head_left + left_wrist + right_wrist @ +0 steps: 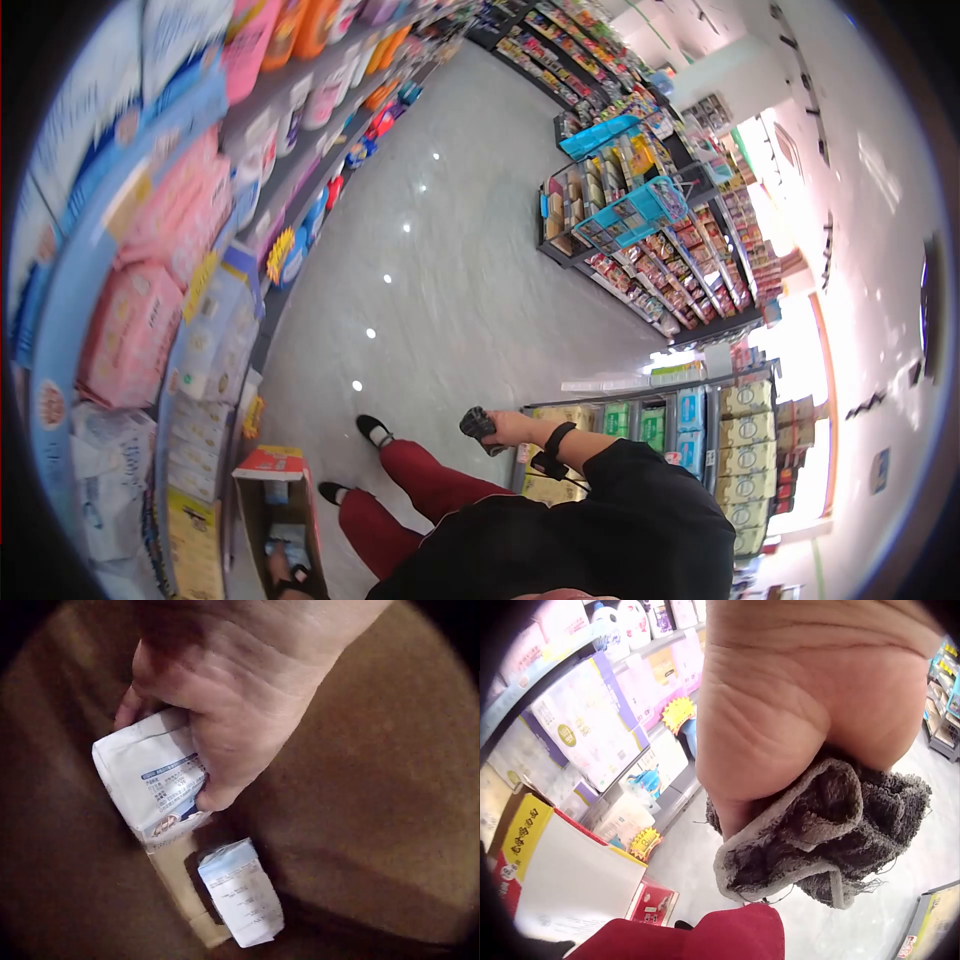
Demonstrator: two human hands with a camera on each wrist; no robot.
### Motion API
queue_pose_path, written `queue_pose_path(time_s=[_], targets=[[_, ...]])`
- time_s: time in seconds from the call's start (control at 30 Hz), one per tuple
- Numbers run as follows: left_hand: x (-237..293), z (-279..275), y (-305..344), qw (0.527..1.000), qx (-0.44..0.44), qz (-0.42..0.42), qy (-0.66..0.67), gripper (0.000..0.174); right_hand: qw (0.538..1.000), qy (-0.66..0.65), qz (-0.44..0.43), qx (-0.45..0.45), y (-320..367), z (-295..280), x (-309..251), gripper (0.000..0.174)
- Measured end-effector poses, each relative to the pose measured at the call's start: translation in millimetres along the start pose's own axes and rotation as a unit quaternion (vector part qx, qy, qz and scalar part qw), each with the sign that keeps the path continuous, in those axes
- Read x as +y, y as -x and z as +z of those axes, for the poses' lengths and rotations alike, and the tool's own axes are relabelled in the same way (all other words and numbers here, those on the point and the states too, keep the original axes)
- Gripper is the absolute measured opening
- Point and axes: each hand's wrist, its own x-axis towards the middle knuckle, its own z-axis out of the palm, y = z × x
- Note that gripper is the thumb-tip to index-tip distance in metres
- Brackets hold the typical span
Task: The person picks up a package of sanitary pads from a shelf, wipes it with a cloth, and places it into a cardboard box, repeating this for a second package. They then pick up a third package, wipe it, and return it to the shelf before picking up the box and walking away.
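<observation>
My left hand [240,697] is down inside a tall cardboard box [240,515], with thumb and fingers around a white packet [139,769] printed in blue. A second white and pale blue packet [247,904] lies lower in the box, just below the held one in the left wrist view. In the head view the left hand [277,565] shows low in the box opening. My right hand [780,720] grips a bunched dark grey cloth [817,832] with a paler edge, held out in front of the body. Its fingertips are hidden by the cloth and palm.
Shelves of pink tissue packs [135,335] and bottles line the left side, right beside the box. Grey floor [450,250] runs ahead. A snack rack with blue baskets [640,215] stands across the aisle. At the right is a shelf of stacked packs [745,430].
</observation>
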Motion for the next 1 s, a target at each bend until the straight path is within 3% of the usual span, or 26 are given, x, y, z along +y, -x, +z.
queue_pose_path(time_s=[0.03,0.1,0.23,0.3,0.47,0.5,0.6,0.63,0.67,0.7,0.77,0.8,0.83,0.87,0.9,0.97,1.0], targets=[[20.6,-13.1,13.5,0.994,-0.015,0.007,-0.106,0.038,1.000,-0.025,-0.001,-0.001,5.2,-3.1,-4.0,0.047],[16.2,-27.1,18.1,0.996,-0.054,-0.003,0.072,0.036,0.999,-0.044,-0.002,0.015,18.1,-7.9,-14.0,0.045],[100.2,-62.4,50.2,0.985,-0.044,0.139,0.096,0.040,0.989,-0.149,0.009,0.002,50.5,-15.8,-42.4,0.048],[139.0,-65.2,95.4,0.970,-0.049,0.209,0.110,0.043,0.988,-0.139,-0.053,0.047,47.8,-3.0,-44.1,0.045],[223.0,-33.9,243.0,0.915,-0.057,0.370,0.150,0.052,0.919,-0.376,-0.114,-0.037,41.1,-26.6,-106.4,0.046],[237.3,-23.0,276.2,0.901,-0.055,0.401,0.157,0.054,0.924,-0.360,-0.125,-0.024,53.4,-47.1,-127.4,0.042],[278.7,24.0,370.3,0.852,-0.049,0.490,0.177,0.060,0.748,-0.610,-0.196,-0.175,25.1,-55.5,-144.5,0.039],[301.6,51.2,395.6,0.853,-0.061,0.486,0.182,0.074,0.692,-0.659,-0.197,-0.221,27.7,-69.3,-152.3,0.038],[322.3,75.3,419.0,0.846,-0.042,0.522,0.103,0.070,0.619,-0.704,-0.236,-0.257,31.6,-83.2,-160.6,0.040],[334.9,103.1,424.1,0.820,-0.033,0.567,0.070,0.072,0.594,-0.741,-0.211,-0.232,18.9,-87.9,-162.2,0.039],[359.3,138.5,437.8,0.758,-0.006,0.652,-0.019,0.057,0.569,-0.753,-0.233,-0.236,8.6,-122.4,-141.0,0.039],[372.3,152.5,427.9,0.750,-0.006,0.661,-0.018,0.057,0.569,-0.751,-0.244,-0.230,5.4,-140.4,-126.9,0.039],[385.2,165.0,407.3,0.796,-0.154,0.577,0.098,0.052,0.579,-0.744,-0.243,-0.226,3.3,-158.5,-110.8,0.039],[396.0,179.7,399.3,0.808,-0.296,0.465,0.209,0.047,0.591,-0.737,-0.241,-0.222,2.1,-174.8,-95.4,0.038],[403.4,199.4,415.6,0.804,-0.300,0.470,0.209,0.047,0.593,-0.736,-0.245,-0.217,3.5,-186.3,-83.8,0.038],[415.9,239.9,458.3,0.772,-0.351,0.458,0.268,0.044,0.638,-0.705,-0.275,-0.139,10.9,-204.4,-66.9,0.039],[420.6,256.6,434.9,0.761,-0.416,0.415,0.275,0.051,0.649,-0.702,-0.276,-0.098,13.5,-211.0,-60.7,0.040]])
